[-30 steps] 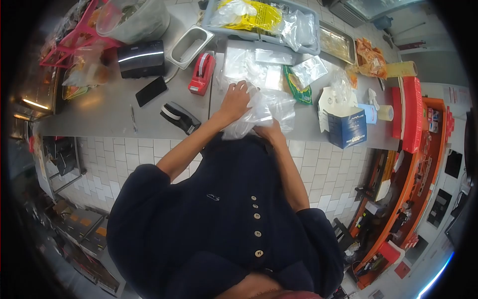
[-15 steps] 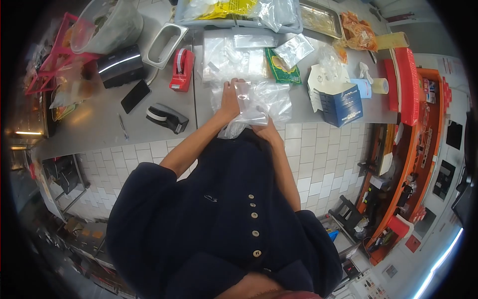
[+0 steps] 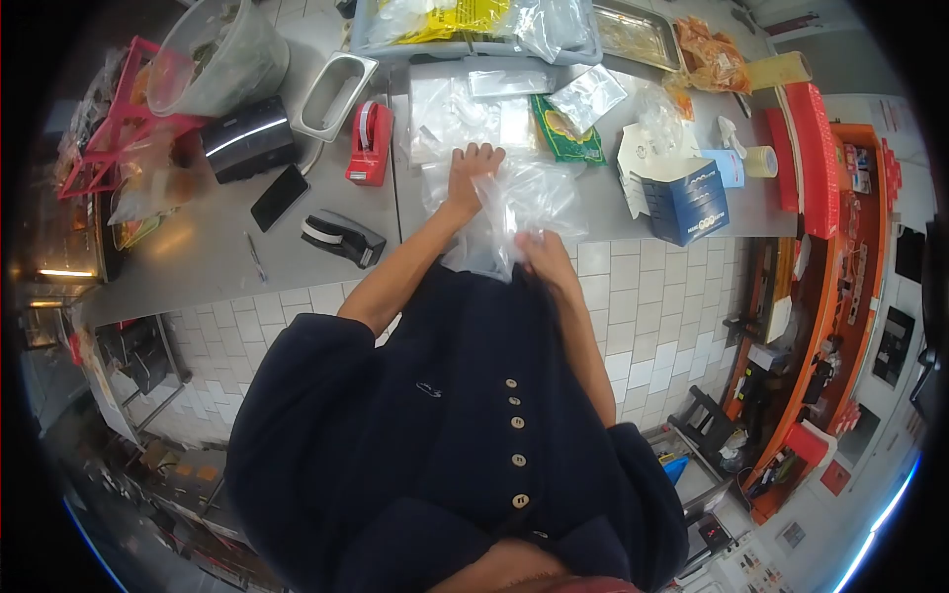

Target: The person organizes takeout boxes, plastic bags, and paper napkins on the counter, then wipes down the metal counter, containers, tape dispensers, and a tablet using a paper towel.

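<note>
Clear plastic bags (image 3: 542, 196) lie crumpled at the table's front edge, in front of my body. My left hand (image 3: 472, 176) is closed on the upper left part of a clear bag, its fingers curled. At the bag's lower right, my right hand (image 3: 542, 252) is closed on its edge, slightly blurred. The gripped plastic hangs between both hands over the edge. Beyond them lies a flat stack of clear bags (image 3: 445, 117), with a silvery packet (image 3: 509, 81) on top. A green packet (image 3: 570, 133) lies to the right of the stack.
On the left are a red tape dispenser (image 3: 371, 145), a black tape dispenser (image 3: 341, 237), a phone (image 3: 280, 198), a pen (image 3: 256, 257) and a metal pan (image 3: 334, 96). A blue box (image 3: 685, 205) stands right, near the edge. Behind is a grey bin (image 3: 474, 47) of bags.
My left hand has curled more, and my right hand has risen slightly from the edge. The held plastic is now bunched and pulled upright between them.
</note>
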The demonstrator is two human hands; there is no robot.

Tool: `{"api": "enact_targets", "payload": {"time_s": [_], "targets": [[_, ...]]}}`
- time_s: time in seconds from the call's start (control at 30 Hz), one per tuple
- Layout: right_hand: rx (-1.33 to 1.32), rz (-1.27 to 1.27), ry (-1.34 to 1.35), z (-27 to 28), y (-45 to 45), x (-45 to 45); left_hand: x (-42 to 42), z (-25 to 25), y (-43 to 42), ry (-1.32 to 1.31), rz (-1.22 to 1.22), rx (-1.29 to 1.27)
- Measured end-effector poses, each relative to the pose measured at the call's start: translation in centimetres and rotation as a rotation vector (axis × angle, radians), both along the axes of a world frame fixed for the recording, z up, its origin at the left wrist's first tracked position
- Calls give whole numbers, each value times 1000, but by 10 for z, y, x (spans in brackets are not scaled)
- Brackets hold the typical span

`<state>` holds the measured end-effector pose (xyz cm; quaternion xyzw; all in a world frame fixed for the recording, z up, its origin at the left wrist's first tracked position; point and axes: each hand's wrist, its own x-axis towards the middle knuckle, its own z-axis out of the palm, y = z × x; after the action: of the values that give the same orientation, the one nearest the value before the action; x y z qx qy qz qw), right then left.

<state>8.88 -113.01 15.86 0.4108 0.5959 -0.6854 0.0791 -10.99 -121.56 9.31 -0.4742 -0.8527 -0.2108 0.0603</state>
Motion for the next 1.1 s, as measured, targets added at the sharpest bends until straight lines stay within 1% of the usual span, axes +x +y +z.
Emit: {"api": "enact_targets", "payload": {"time_s": [0.07,0.13,0.2,0.23,0.3,0.33,0.4,0.43,0.47,0.53,0.6,0.67,0.7,0.77,0.8,0.87,0.9,0.93,0.97,1.0,1.03,1.07,1.1], "targets": [[32,200,-21,27,6,22,-9,-9,2,44,27,-8],[54,317,48,58,15,47,-9,-9,-1,64,3,-1],[140,329,76,104,25,59,-8,-10,-2,88,-14,2],[137,329,78,115,27,65,-6,-11,-2,100,-2,20],[212,493,141,134,30,77,-7,-12,-1,114,3,39],[214,496,141,151,34,83,-8,-11,0,100,32,32],[247,702,244,184,44,99,-10,-15,1,86,67,22],[299,746,349,194,54,118,-13,-22,2,108,68,-4],[354,783,455,203,65,136,-14,-26,2,129,66,-30],[430,744,604,217,84,168,-18,-24,-1,123,53,-6],[515,569,538,228,91,194,-16,-24,-5,111,42,15],[603,338,444,229,90,215,-19,-23,-6,45,19,11],[641,211,404,226,88,224,-20,-20,-6,51,13,21],[689,-59,371,216,82,240,-10,-13,-16,-56,-75,14],[700,-193,367,210,78,243,1,-4,-22,-55,-73,18],[705,-389,346,193,76,244,19,14,-38,-142,-189,7],[692,-419,313,184,79,240,22,21,-44,-138,-186,6],[679,-408,256,174,84,235,24,25,-49,-195,-254,-17],[703,-301,147,164,93,228,23,29,-52,-251,-321,-39],[795,-99,-35,151,107,218,14,24,-52,-246,-318,-38],[799,-96,-22,131,115,204,-5,15,-50,-280,-235,94],[733,-582,198,110,118,195,-18,9,-48,-322,-153,223],[624,-1061,415,99,116,190,-27,14,-42,-322,-145,221]]}}
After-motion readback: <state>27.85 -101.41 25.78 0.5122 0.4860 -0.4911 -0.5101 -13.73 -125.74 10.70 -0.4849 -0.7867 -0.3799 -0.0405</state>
